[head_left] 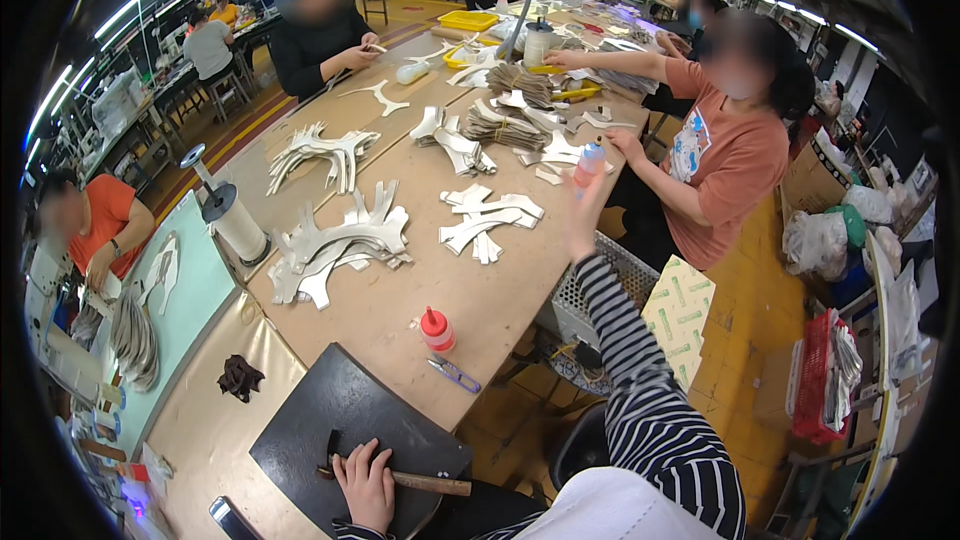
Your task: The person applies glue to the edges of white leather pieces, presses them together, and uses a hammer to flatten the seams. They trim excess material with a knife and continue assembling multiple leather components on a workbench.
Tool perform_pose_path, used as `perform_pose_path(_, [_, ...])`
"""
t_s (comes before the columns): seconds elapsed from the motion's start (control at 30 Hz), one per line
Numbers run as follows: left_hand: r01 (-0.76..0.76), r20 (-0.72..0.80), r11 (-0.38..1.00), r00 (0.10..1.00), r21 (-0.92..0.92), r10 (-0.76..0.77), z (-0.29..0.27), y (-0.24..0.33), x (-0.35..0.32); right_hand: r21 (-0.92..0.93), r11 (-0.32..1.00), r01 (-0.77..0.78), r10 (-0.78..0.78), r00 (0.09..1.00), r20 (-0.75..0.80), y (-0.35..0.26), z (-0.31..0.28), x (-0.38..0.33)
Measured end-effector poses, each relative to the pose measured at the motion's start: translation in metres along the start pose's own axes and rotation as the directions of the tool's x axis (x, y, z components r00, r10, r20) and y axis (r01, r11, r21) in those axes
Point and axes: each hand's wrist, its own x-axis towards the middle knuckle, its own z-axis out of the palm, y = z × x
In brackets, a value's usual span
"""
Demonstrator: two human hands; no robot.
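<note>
At the near edge a black slab (345,420) lies on the table. On it my left hand (367,488) lies over a hammer (432,483), fingers curved across the handle close to the head; part of the handle is hidden beneath the hand. My right hand (583,215) is stretched far out over the table's right edge, smeared by motion. Its fingers overlap the lower part of a clear bottle with pink liquid (589,162); whether they grip it cannot be made out. Nearer to me are a red-capped bottle (437,330) and blue-handled thread snips (454,374).
Stacks of pale cut pieces (340,240) cover the table's middle. A thread cone (235,225) stands at left, beside a dark crumpled lump (240,378). A co-worker in an orange-pink shirt (735,160) sits at right; a metal perforated box (600,285) is below my right arm.
</note>
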Motion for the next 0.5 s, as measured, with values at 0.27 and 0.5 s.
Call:
perform_pose_path(0.27, [0.003, 0.008, 1.0, 1.0, -0.013, -0.003, -0.012, 0.01, 0.004, 0.083, 0.899, -0.43, 0.212, 0.592, 0.777, -0.03, 0.046, -0.194])
perform_pose_path(0.5, [-0.008, -0.003, 1.0, 1.0, -0.017, 0.008, -0.013, 0.013, 0.005, -0.171, 0.984, -0.055, 0.176, 0.497, 0.85, -0.041, 0.051, -0.219])
